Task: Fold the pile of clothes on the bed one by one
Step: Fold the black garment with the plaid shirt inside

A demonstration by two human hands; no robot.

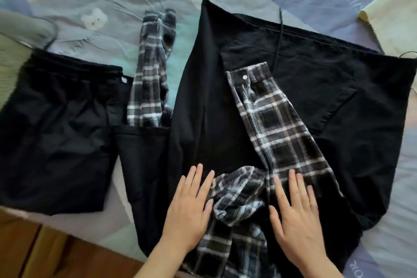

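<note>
**Both hands flat on a black-and-plaid garment spread on the bed**

At the far left a folded pair of black trousers [58, 133] lies on the bed [108, 2], its elastic waistband toward the far side and its long axis running from near edge to far. Just to its right, a plaid sleeve [150, 74] stretches away from the viewer, cuff at the far end, emerging from a black panel [142, 165] that reaches down to the bed's near edge.

The main garment, a large black top [338, 119] with plaid parts, fills the centre and right. Its body spreads wide across the bed, with a drawstring cord [278, 38] trailing over the far hem. A second plaid sleeve [277, 124] lies folded over the black cloth, running diagonally: its buttoned cuff points up and to the left, its shoulder end comes down toward the right hand.

The left hand [191, 207] rests palm down on the black fabric beside bunched plaid cloth [237, 196], fingers [196, 178] straight and slightly spread. The right hand [295, 216] lies flat on the lower end of the folded sleeve, fingers also straight and spread, holding nothing.

At the far right a pale yellow cloth [392, 18] sits on the patterned bedcover.
</note>
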